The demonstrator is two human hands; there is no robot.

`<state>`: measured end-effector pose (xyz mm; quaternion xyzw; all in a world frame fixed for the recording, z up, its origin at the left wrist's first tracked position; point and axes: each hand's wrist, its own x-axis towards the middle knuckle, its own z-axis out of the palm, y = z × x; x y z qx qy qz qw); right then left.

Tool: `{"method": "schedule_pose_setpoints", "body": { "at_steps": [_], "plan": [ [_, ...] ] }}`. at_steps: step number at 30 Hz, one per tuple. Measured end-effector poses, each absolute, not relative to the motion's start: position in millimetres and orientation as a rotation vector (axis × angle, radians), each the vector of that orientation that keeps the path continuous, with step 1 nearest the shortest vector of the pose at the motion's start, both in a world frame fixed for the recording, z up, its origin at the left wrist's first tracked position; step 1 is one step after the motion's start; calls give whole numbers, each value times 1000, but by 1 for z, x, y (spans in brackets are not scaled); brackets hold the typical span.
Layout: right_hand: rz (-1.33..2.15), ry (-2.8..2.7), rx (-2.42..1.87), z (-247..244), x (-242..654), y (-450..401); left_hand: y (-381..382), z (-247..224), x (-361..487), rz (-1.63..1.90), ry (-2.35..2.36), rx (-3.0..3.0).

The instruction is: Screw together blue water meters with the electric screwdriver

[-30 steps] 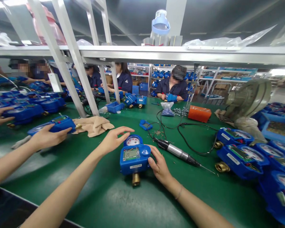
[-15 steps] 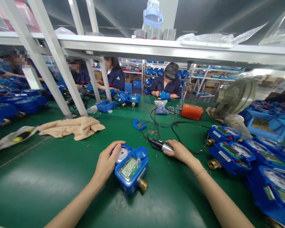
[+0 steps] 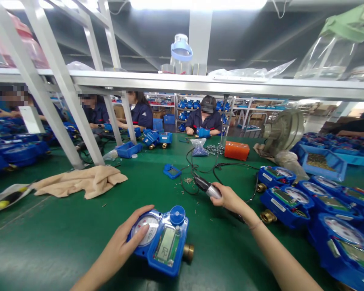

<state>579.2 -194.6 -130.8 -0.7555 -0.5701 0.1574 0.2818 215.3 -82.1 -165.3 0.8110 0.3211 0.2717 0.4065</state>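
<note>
My left hand (image 3: 124,238) is closed round the left side of a blue water meter (image 3: 153,256), thumb over its round dial. The meter has a lit display, a round blue cap and a brass pipe end pointing right. Over the green table, my right hand (image 3: 230,201) grips a black and silver corded electric screwdriver (image 3: 204,185), its black end pointing away to the upper left. Beyond that end lie small loose screws (image 3: 188,180) and a blue frame-like cover (image 3: 171,171).
Several blue meters (image 3: 286,202) crowd the right side. Further back are an orange box (image 3: 236,150), a bag of purple parts (image 3: 199,147), a fan (image 3: 285,129) and a blue bin (image 3: 321,161). A beige cloth (image 3: 81,180) lies left. A metal shelf (image 3: 157,81) crosses above; co-workers sit beyond.
The view has tilted upward. The meter in my left hand has turned, so its display and dial face me more squarely. My right hand still holds the screwdriver, now angled more steeply.
</note>
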Motion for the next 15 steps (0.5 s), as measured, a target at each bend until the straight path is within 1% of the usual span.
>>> {"method": "schedule_pose_setpoints", "body": {
  "at_steps": [4, 9, 12, 15],
  "plan": [
    [449, -1312, -1827, -87, 573, -205, -91, -167, 231, 788, 931, 1878],
    [661, -1117, -1512, -41, 555, -219, -116, -166, 248, 798, 1162, 1869],
    [729, -1036, -1359, -34, 545, -213, -133, -167, 255, 790, 1242, 1950],
    [669, -972, -1251, -44, 537, -194, -145, -171, 260, 818, 1207, 1968]
  ]
}}
